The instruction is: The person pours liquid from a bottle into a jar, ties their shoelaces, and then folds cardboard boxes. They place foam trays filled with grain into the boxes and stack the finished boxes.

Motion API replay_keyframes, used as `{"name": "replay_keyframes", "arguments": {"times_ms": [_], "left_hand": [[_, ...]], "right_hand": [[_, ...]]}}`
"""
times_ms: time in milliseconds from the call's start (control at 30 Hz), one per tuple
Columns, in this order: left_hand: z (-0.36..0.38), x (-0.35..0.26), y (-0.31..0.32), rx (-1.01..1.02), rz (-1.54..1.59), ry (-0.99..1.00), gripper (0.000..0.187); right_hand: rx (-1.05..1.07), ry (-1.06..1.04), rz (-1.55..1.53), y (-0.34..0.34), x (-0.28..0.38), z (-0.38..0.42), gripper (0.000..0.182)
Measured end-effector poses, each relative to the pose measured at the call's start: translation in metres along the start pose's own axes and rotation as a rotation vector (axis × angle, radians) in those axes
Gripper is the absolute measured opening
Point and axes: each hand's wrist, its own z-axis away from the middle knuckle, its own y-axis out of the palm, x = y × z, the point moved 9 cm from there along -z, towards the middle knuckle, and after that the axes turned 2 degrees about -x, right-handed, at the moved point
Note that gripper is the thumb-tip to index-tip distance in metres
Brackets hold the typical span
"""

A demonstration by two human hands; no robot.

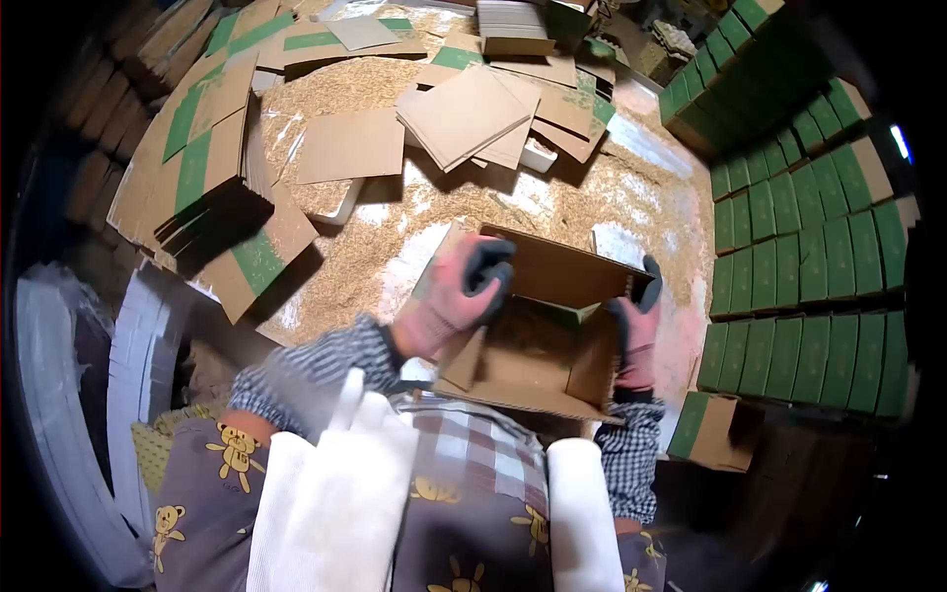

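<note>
An open cardboard box [538, 350] stands at the table's near edge, its inside facing up toward me. My left hand [462, 293], in a pink glove with dark fingertips, is at the box's left side, its fingers curled; whether they pinch the box edge is hard to make out. Around the right wall of the box my right hand [639, 331] is closed, gloved alike, with fingers along the outer side and the thumb toward the inside. The box's bottom shows between the two hands, with a bit of green near its far wall.
Sawdust covers the table [370, 89]. Flat cardboard stacks [222, 163] lie at the left, and loose sheets [464, 116] lie beyond the box. Green boxes [809, 257] are stacked at the right, with one open carton [712, 431] below them. White strips [148, 345] stand at the left.
</note>
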Motion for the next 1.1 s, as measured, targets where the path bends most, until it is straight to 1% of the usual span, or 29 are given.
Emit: {"name": "replay_keyframes", "arguments": {"times_ms": [33, 67, 100, 133, 167, 200, 233, 267, 300, 333, 400, 433, 500, 533, 567, 600, 633, 700, 767, 800, 833, 867, 900, 933, 967, 1000, 1033, 1067, 1100], "left_hand": [[-0.009, -0.013, 0.015, 0.048, -0.330, 0.306, 0.031], [0.000, 0.014, 0.061, 0.520, -0.770, 0.256, 0.030], [0.018, 0.054, 0.079, 0.941, -0.902, 0.092, 0.035], [0.021, 0.047, 0.071, 0.848, -0.770, 0.233, 0.042], [0.024, 0.039, 0.050, 0.750, -0.647, 0.375, 0.048], [0.027, 0.026, 0.029, 0.739, -0.760, 0.399, 0.054], [0.032, 0.004, 0.010, 0.739, -0.868, 0.419, 0.060], [0.043, 0.015, 0.005, 0.915, -0.878, 0.181, 0.068], [0.046, 0.019, 0.004, 0.920, -0.870, 0.178, 0.068], [0.050, 0.025, 0.004, 0.935, -0.790, 0.101, 0.071], [0.045, 0.030, 0.000, 0.920, -0.693, 0.004, 0.077], [0.044, 0.036, -0.004, 0.953, -0.839, -0.028, 0.083], [0.045, 0.026, -0.005, 1.024, -0.827, -0.095, 0.088], [0.041, 0.031, -0.005, 0.830, -0.462, -0.025, 0.098], [0.034, 0.073, -0.013, 0.574, -0.274, -0.117, 0.101], [0.032, 0.095, -0.022, 0.411, -0.048, -0.467, 0.102], [0.042, 0.113, -0.025, 0.236, 0.180, -0.803, 0.102], [0.044, 0.134, -0.022, 0.204, 0.066, -0.817, 0.099], [0.056, 0.165, -0.014, 0.185, 0.101, -0.521, 0.087], [0.077, 0.163, -0.004, 0.069, 0.673, -0.810, 0.071], [0.084, 0.204, -0.001, 0.003, 0.845, -0.540, 0.059], [0.082, 0.198, -0.005, -0.082, 0.668, -0.553, 0.055], [0.073, 0.154, -0.012, -0.026, 0.364, -0.444, 0.054], [0.069, 0.168, -0.009, -0.044, -0.018, -0.027, 0.058], [0.043, 0.141, -0.016, -0.281, 0.436, -0.542, 0.064], [0.034, 0.145, -0.030, -0.389, 0.022, -0.459, 0.060], [0.026, 0.175, -0.020, -0.281, -0.264, -0.272, 0.069], [0.014, 0.123, -0.007, -0.131, 0.145, -0.402, 0.060], [0.016, 0.125, 0.021, 0.044, -0.166, -0.071, 0.065]], "right_hand": [[-0.125, -0.250, 0.144, 0.024, 0.036, 0.014, 0.077], [-0.170, -0.390, 0.407, 0.050, 0.073, 0.031, 0.077], [-0.209, -0.524, 0.680, 0.063, 0.099, 0.045, 0.077], [-0.209, -0.527, 0.690, 0.053, 0.085, 0.040, 0.077], [-0.185, -0.553, 0.928, 0.049, 0.055, 0.029, 0.075], [-0.162, -0.559, 1.166, 0.049, 0.027, 0.023, 0.073], [-0.171, -0.539, 1.167, 0.047, 0.010, 0.022, 0.073], [-0.189, -0.576, 1.133, 0.048, 0.000, 0.024, 0.074], [-0.197, -0.625, 1.096, 0.057, 0.012, 0.025, 0.074], [-0.143, -0.547, 1.239, 0.067, 0.016, 0.024, 0.066], [-0.151, -0.554, 1.214, 0.061, 0.019, 0.010, 0.061], [-0.160, -0.561, 1.182, 0.056, 0.021, 0.007, 0.056], [-0.241, -0.524, 1.216, 0.054, 0.027, 0.003, 0.054], [-0.253, -0.557, 1.206, 0.056, 0.035, 0.002, 0.053], [-0.256, -0.588, 1.189, 0.061, 0.046, 0.004, 0.052], [-0.199, -0.476, 1.139, 0.059, 0.066, -0.003, 0.049], [0.006, -0.393, 1.059, 0.055, 0.059, -0.010, 0.055], [0.125, -0.440, 1.058, 0.066, 0.056, 0.036, 0.081], [0.503, -0.416, 1.139, 0.105, 0.024, 0.101, 0.107], [0.554, -0.314, 1.225, 0.104, 0.011, 0.110, 0.112], [0.599, -0.225, 1.309, 0.099, -0.001, 0.111, 0.117], [0.476, -0.354, 1.074, 0.087, 0.003, 0.108, 0.114], [0.407, -0.431, 0.977, 0.073, 0.003, 0.112, 0.111], [0.296, -0.523, 0.890, 0.060, 0.009, 0.119, 0.109], [0.184, -0.373, 0.770, 0.045, 0.009, 0.118, 0.112], [0.089, -0.294, 0.658, 0.039, 0.019, 0.117, 0.114], [-0.051, -0.111, 0.594, 0.022, -0.001, 0.121, 0.110], [-0.207, -0.167, 0.604, 0.016, -0.011, 0.124, 0.106], [-0.315, -0.099, 0.497, 0.004, -0.026, 0.128, 0.102]]}}
